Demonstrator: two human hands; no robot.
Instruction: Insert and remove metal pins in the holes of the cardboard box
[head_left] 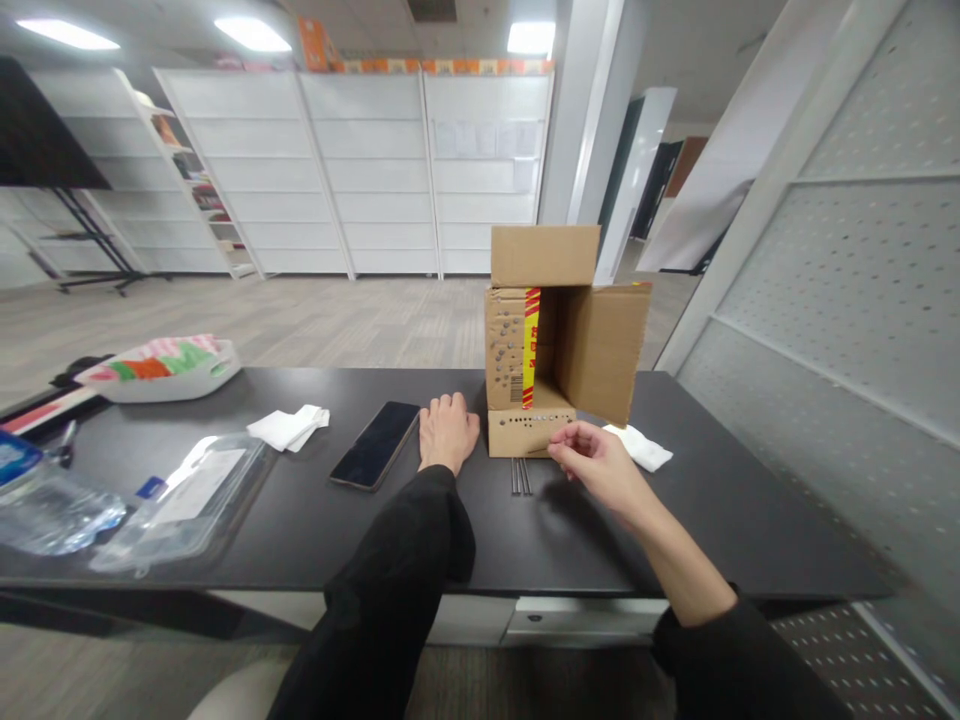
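Observation:
My left hand [445, 432] rests palm down on the dark table between the phone [377, 445] and the cardboard box [502, 390], its fingers loosely laid down and holding nothing. With thumb and fingertips, my right hand [596, 462] pinches a thin nail [538, 449] in front of the box's lower flap [510, 436]. The box stands with its opening toward me, side flaps spread. Small dark round spots, like nail heads or holes, dot its left flap, and a row of them runs along the lower flap. Several long nails [520, 478] lie side by side just before the box.
White tissues lie behind my right hand [641, 448] and left of the phone. Further left are a clear plastic case [191, 500], a water bottle [56, 505] and a white tray [161, 385] with colourful contents. A perforated panel [840, 300] borders the table's right side.

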